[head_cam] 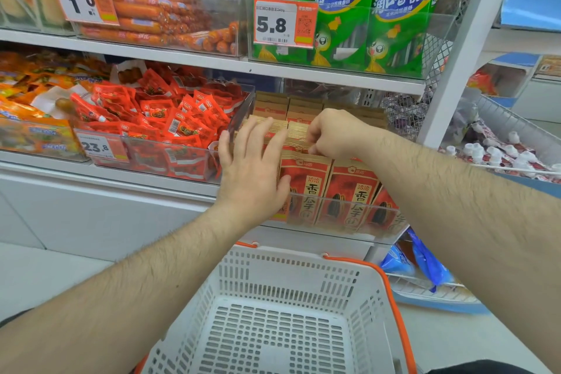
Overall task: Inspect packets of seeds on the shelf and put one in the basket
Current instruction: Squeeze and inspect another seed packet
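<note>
Both hands were at the seed packets (306, 188): left hand (253, 167) lay flat, fingers straight; right hand (332, 133) pinched a packet top. Nothing lay in the basket (291, 270), so picking seemingly remained.

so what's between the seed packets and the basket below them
In the head view, the clear bin front and white shelf edge separate the seed packets from the basket.

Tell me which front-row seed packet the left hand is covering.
The leftmost front packet: the left hand lies flat over it. The two packets to its right show their full fronts.
</note>
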### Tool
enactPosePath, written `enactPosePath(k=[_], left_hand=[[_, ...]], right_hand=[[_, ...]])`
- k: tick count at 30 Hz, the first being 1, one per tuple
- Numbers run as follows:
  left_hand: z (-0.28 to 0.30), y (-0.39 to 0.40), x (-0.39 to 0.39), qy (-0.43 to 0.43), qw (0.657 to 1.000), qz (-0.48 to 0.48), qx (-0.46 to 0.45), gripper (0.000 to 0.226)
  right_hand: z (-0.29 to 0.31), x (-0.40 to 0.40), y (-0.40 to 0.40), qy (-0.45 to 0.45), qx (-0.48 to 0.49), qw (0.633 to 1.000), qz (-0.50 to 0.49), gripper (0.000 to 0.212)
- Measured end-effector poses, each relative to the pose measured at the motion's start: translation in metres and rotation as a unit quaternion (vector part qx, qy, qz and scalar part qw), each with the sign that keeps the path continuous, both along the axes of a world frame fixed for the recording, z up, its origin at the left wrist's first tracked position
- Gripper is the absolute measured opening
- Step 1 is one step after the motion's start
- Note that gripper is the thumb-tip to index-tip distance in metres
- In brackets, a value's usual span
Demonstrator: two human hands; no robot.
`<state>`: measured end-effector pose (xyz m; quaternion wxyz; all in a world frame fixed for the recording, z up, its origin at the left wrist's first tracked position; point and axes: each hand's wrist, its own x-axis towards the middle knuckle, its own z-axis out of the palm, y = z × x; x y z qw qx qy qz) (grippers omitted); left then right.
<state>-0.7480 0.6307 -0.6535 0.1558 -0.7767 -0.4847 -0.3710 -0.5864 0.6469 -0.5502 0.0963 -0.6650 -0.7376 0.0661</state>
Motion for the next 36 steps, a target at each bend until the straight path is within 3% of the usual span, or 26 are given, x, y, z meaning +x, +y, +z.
enactPosePath(k=[4, 6, 8, 13, 15, 17, 22, 28, 33, 36], left_hand=[[-0.009, -0.002, -0.003, -0.005, 0.999, 0.029, -0.029, 0.092], [-0.012, -0.003, -0.003, -0.025, 0.998, 0.038, -0.035, 0.098], [-0.015, -0.005, -0.004, -0.065, 0.996, 0.047, -0.049, 0.103], [-0.026, -0.013, -0.003, -0.169, 0.974, 0.052, -0.141, 0.112], [-0.028, -0.014, -0.002, -0.213, 0.961, 0.018, -0.176, 0.113], [-0.029, -0.015, -0.003, -0.244, 0.951, -0.009, -0.189, 0.114], [-0.026, -0.017, -0.007, -0.249, 0.945, -0.018, -0.21, 0.113], [-0.019, -0.019, -0.016, -0.251, 0.939, -0.034, -0.232, 0.105], [-0.012, -0.018, -0.028, -0.256, 0.932, -0.066, -0.247, 0.089], [-0.006, -0.02, -0.036, -0.251, 0.945, -0.027, -0.21, 0.074]], right_hand=[[0.003, -0.002, -0.001, 0.015, -0.013, 1.0, -0.009, 0.017], [0.004, -0.002, -0.004, 0.046, 0.031, 0.998, -0.009, 0.004], [0.004, -0.002, -0.012, 0.083, 0.06, 0.995, -0.001, 0.008], [-0.009, -0.002, -0.022, -0.112, 0.057, 0.992, 0.018, 0.022], [-0.01, 0.002, -0.022, -0.046, 0.105, 0.993, 0.002, 0.019], [-0.008, 0.007, -0.024, 0.088, 0.194, 0.977, -0.021, 0.011], [0.004, 0.018, -0.03, 0.32, 0.341, 0.879, -0.09, 0.011], [0.02, 0.03, -0.041, 0.52, 0.297, 0.788, -0.145, 0.02], [0.009, 0.02, -0.052, 0.547, 0.16, 0.817, -0.086, 0.023], [0.001, 0.009, -0.064, 0.525, 0.098, 0.845, -0.028, 0.024]])
